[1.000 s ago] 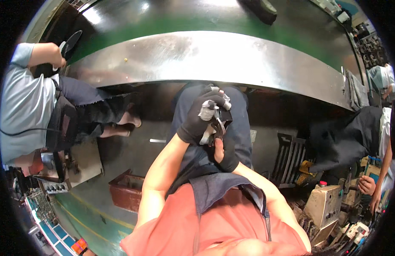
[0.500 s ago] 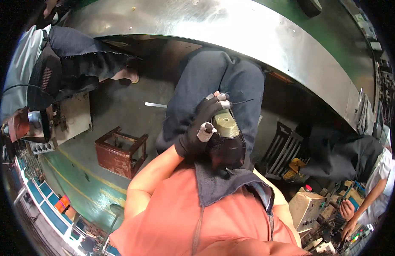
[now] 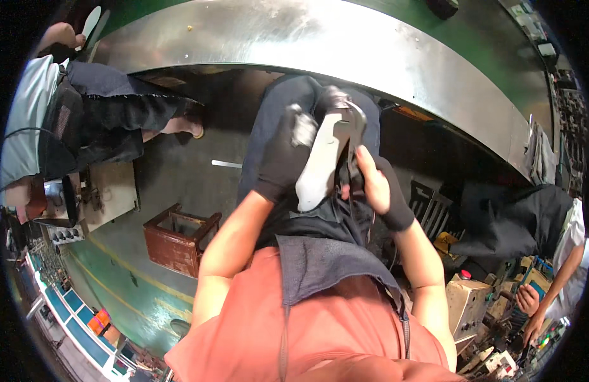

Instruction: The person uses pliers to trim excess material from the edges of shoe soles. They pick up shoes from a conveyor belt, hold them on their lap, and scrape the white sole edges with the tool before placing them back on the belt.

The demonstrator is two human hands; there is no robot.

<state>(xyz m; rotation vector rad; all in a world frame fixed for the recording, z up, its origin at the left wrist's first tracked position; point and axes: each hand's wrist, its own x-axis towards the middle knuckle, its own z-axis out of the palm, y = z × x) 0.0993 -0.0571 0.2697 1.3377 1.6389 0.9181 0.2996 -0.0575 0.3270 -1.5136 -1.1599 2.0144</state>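
Observation:
A black shoe upper (image 3: pixel 350 130) lies over my lap, its long pale insole (image 3: pixel 318 162) facing up. My left hand (image 3: pixel 285 149), in a black fingerless glove with taped fingertips, grips its left side and far end. That hand's thumb and fingertips are smeared by motion. On the near right side, my right hand (image 3: pixel 376 181), also in a black fingerless glove, has its fingers closed on the black edge of the upper. Whether a last is still inside the upper cannot be made out. Beneath is a dark apron (image 3: pixel 313 226) over my legs.
A metal-faced bench (image 3: pixel 294 38) curves across ahead of my knees. A brown wooden stool (image 3: pixel 176 245) stands at left, with a white strip (image 3: pixel 226 164) on the floor nearby. One co-worker sits at left; another's hand (image 3: pixel 528 299) is by machinery at right.
My right hand has come into view and taken hold of the shoe upper. The shoe has turned over, from last top showing to pale insole up. The co-worker at left now holds up a pale flat piece.

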